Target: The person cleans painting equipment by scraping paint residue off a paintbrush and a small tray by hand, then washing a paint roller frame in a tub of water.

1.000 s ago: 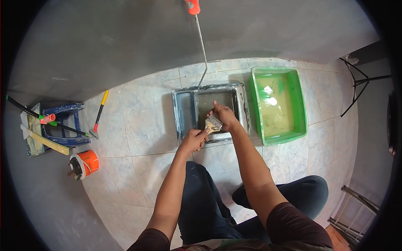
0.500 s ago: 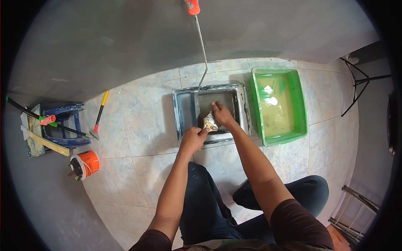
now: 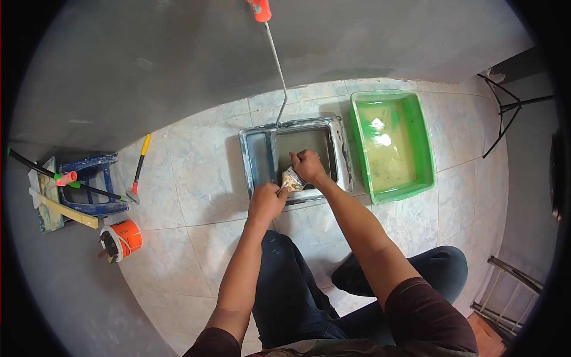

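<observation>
A stained paintbrush with a tan handle and wide metal-looking end is held between my hands over the front of a paint-smeared tray. My left hand is closed around the narrow handle end. Curled at the wide end is my right hand, thumb up; its fingers hide the bristles. The tray's larger compartment has dark grey liquid in it, and a bluish narrower compartment lies at the left. A roller frame with an orange handle rises from the tray's back edge and leans on the wall.
Right of the tray stands a green tub of cloudy liquid. At the left are a blue step stool, a scraper with a yellow-and-black handle and an orange bucket. A black metal stand is at the far right.
Both hands are still on the paintbrush. The right hand has drawn slightly lower and nearer the left, its fingers more curled. The whole view has shifted a little.
</observation>
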`<state>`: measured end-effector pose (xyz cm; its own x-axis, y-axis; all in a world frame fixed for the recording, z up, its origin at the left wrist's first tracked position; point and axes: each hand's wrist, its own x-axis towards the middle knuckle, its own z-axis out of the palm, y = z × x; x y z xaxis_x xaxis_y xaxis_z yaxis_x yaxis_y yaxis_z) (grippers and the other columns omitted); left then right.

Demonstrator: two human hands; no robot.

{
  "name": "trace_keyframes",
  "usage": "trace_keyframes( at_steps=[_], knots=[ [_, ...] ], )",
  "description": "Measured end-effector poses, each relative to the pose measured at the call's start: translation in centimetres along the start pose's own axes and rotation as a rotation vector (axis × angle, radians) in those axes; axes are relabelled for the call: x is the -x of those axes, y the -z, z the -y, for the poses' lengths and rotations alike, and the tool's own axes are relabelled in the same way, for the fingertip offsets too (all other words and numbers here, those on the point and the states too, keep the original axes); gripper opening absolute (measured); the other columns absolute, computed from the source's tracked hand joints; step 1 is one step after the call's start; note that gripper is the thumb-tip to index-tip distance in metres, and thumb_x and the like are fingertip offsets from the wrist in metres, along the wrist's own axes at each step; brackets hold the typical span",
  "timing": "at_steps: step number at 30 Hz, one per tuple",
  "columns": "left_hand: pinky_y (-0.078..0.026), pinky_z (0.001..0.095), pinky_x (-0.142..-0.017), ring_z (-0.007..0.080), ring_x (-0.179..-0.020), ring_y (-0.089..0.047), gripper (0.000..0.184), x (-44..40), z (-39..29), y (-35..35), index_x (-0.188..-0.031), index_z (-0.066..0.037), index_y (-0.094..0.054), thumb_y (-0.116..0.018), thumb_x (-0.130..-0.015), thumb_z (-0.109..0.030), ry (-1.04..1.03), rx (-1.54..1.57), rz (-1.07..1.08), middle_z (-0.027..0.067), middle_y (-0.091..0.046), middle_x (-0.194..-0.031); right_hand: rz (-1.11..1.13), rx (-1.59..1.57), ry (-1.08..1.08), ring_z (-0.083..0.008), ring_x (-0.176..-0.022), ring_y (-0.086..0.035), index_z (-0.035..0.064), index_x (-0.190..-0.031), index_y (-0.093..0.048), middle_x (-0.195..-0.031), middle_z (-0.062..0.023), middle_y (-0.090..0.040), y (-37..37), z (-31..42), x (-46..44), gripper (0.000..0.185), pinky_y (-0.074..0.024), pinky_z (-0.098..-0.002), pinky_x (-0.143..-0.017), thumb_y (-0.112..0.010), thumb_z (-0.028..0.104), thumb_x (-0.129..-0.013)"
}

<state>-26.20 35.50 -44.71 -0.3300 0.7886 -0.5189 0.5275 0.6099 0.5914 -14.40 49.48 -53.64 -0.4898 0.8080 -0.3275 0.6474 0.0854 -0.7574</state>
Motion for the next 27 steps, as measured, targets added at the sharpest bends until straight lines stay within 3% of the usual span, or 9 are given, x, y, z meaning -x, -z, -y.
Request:
trace_keyframes(
  at_steps=[3,5,9,11,15,18,27],
  knots=[
    [-0.054,0.0543,-0.073,0.0496,-0.077,-0.068,0.043,0.6,0.1,-0.7,-0.08,0.005,-0.073,-0.071,-0.095,-0.035,-0.006,-0.054,-0.062,0.03,-0.067,-0.076,-0.014,0.125,-0.025,-0.0494,-0.077,-0.07,-0.0046,-0.077,-0.073,-0.074,-0.0317,-0.067,0.4,1.2,0.5,0.051,-0.0577,-0.0509,-0.079,-0.054,0.034,-0.105],
    [-0.054,0.0542,-0.074,0.0499,-0.078,-0.068,0.042,1.0,0.2,-1.1,-0.08,0.005,-0.073,-0.07,-0.095,-0.035,-0.009,-0.066,-0.098,0.0295,-0.067,-0.076,-0.06,0.303,0.236,-0.0466,-0.07,-0.07,0.0009,-0.073,-0.072,-0.068,-0.0271,-0.067,0.9,2.1,0.9,0.049,-0.0591,-0.0519,-0.072,-0.054,0.033,-0.106],
    [-0.054,0.0547,-0.074,0.0506,-0.077,-0.067,0.042,2.4,-1.2,0.6,-0.079,0.005,-0.072,-0.07,-0.096,-0.033,0.011,-0.007,-0.142,0.0289,-0.067,-0.075,-0.047,0.486,0.421,-0.0426,-0.064,-0.07,0.0059,-0.069,-0.069,-0.063,-0.0218,-0.066,2.4,3.9,0.9,0.05,-0.0586,-0.0512,-0.061,-0.053,0.033,-0.107],
    [-0.054,0.0551,-0.074,0.0508,-0.077,-0.067,0.042,3.5,-3.0,2.7,-0.078,0.005,-0.072,-0.069,-0.096,-0.033,0.049,0.026,-0.136,0.0289,-0.067,-0.076,-0.146,0.489,0.533,-0.0399,-0.059,-0.07,0.0073,-0.067,-0.067,-0.061,-0.0189,-0.066,3.1,5.0,0.5,0.051,-0.0563,-0.0493,-0.054,-0.052,0.034,-0.108],
    [-0.055,0.0553,-0.073,0.0506,-0.077,-0.068,0.042,3.7,-4.0,3.2,-0.078,0.005,-0.072,-0.07,-0.095,-0.033,0.041,-0.017,-0.161,0.0298,-0.067,-0.076,-0.202,0.45,0.514,-0.0394,-0.061,-0.07,0.0063,-0.068,-0.067,-0.063,-0.0191,-0.067,3.1,5.4,0.7,0.051,-0.0567,-0.0486,-0.055,-0.051,0.034,-0.108],
    [-0.056,0.0545,-0.074,0.0503,-0.078,-0.068,0.041,3.5,-4.4,2.6,-0.079,0.006,-0.073,-0.07,-0.094,-0.032,0.041,-0.068,-0.17,0.0306,-0.068,-0.076,-0.186,0.42,0.479,-0.0455,-0.059,-0.067,0.0051,-0.066,-0.068,-0.062,-0.0244,-0.065,2.8,4.9,0.5,0.055,-0.0548,-0.0542,-0.056,-0.052,0.036,-0.108],
    [-0.055,0.0547,-0.073,0.0497,-0.076,-0.069,0.041,3.1,-2.6,0.3,-0.077,0.005,-0.073,-0.071,-0.094,-0.033,0.117,0.024,-0.119,0.0299,-0.067,-0.075,0.005,0.585,0.476,-0.0377,-0.063,-0.073,0.0068,-0.072,-0.07,-0.066,-0.0185,-0.07,2.7,3.6,0.6,0.051,-0.0584,-0.0481,-0.058,-0.048,0.036,-0.109]
  ],
)
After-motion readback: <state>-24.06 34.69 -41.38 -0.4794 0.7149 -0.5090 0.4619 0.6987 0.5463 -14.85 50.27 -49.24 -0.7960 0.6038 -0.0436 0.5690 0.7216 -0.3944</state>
